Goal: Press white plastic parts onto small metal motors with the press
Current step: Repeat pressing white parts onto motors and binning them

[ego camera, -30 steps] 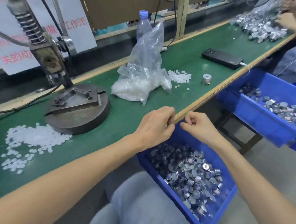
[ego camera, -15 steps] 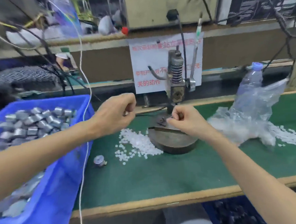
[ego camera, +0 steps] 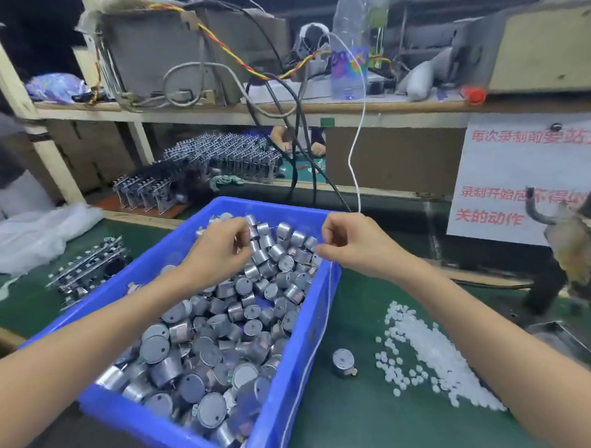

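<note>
Over bin (ego camera: 272, 206): left hand (ego camera: 217, 253), right hand (ego camera: 355, 246)

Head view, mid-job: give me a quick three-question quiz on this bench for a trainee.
1. True or false: the lone motor lies between the blue bin and the white plastic parts.
2. The left hand and right hand, fingers curled, are over: A) the far end of the blue bin; B) the white plastic parts; C) the lone motor.
3. Fill in: the white cord runs down over the blue bin's ___ rim.

Key: 1 true; 2 A; 3 right.
</note>
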Action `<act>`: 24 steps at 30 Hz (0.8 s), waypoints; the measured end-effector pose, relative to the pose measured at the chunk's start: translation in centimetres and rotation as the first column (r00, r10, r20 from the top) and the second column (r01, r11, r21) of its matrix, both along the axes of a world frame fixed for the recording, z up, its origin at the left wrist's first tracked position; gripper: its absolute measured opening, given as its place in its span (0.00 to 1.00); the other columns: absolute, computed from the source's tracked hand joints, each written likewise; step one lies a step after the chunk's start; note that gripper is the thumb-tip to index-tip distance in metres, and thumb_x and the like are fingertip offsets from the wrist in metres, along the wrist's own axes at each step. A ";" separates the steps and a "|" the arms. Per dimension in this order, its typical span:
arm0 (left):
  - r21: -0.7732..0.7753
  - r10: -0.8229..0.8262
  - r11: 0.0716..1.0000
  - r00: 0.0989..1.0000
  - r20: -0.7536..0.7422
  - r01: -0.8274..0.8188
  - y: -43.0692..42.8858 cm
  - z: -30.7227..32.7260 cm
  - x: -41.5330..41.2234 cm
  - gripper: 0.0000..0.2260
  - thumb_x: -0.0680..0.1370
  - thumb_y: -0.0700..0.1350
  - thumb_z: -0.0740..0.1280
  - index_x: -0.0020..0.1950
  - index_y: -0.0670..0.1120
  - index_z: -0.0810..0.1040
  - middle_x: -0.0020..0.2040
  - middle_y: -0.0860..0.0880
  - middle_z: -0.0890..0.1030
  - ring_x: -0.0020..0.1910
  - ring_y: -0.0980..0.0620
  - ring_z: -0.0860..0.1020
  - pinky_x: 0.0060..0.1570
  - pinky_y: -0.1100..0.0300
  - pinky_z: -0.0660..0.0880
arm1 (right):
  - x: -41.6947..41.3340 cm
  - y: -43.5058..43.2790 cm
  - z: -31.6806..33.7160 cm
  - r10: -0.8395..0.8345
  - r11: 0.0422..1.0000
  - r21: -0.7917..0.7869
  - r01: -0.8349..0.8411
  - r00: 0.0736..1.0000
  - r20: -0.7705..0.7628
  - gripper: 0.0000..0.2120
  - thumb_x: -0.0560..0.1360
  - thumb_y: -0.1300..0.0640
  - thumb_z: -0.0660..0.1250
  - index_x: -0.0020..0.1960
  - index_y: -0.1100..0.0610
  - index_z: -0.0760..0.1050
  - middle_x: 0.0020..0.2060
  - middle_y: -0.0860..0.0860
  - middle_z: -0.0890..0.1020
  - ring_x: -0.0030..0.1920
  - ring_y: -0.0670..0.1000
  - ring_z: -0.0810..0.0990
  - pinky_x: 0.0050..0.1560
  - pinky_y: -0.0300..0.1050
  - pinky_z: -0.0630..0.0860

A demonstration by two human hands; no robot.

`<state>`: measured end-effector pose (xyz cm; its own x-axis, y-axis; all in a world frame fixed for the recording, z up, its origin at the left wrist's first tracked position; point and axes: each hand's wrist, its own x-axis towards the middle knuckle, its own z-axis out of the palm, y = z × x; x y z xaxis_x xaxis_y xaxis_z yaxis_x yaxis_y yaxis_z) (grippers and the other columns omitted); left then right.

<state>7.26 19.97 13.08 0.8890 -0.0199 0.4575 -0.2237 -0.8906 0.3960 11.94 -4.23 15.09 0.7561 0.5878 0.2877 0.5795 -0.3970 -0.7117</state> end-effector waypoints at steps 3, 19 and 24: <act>0.109 0.064 0.993 0.957 -0.283 -0.034 1.6 -1.5 0.8 0.13 0.73 0.38 0.65 0.35 0.51 0.65 0.32 0.55 0.72 0.32 0.55 0.70 0.36 0.58 0.66 | 0.8 3.0 -0.2 0.060 0.995 -0.077 -0.058 0.998 0.023 0.13 0.72 0.61 0.69 0.34 0.52 0.68 0.28 0.45 0.73 0.28 0.41 0.68 0.32 0.36 0.66; 0.621 0.331 0.783 0.866 -0.374 -0.031 0.8 -7.3 3.2 0.13 0.75 0.47 0.65 0.59 0.50 0.72 0.54 0.45 0.76 0.58 0.44 0.71 0.46 0.56 0.60 | 3.1 8.1 -3.9 0.088 0.976 -0.202 -0.074 0.994 0.059 0.10 0.72 0.62 0.67 0.36 0.54 0.68 0.30 0.45 0.74 0.32 0.43 0.70 0.34 0.36 0.67; 0.329 0.216 0.938 0.924 -0.317 -0.106 0.3 -5.7 3.0 0.09 0.75 0.44 0.65 0.55 0.47 0.74 0.50 0.45 0.78 0.53 0.44 0.75 0.46 0.56 0.68 | 2.8 8.1 -3.8 0.050 0.990 -0.132 -0.039 0.996 0.079 0.12 0.72 0.62 0.66 0.34 0.51 0.66 0.30 0.44 0.73 0.33 0.45 0.71 0.36 0.41 0.67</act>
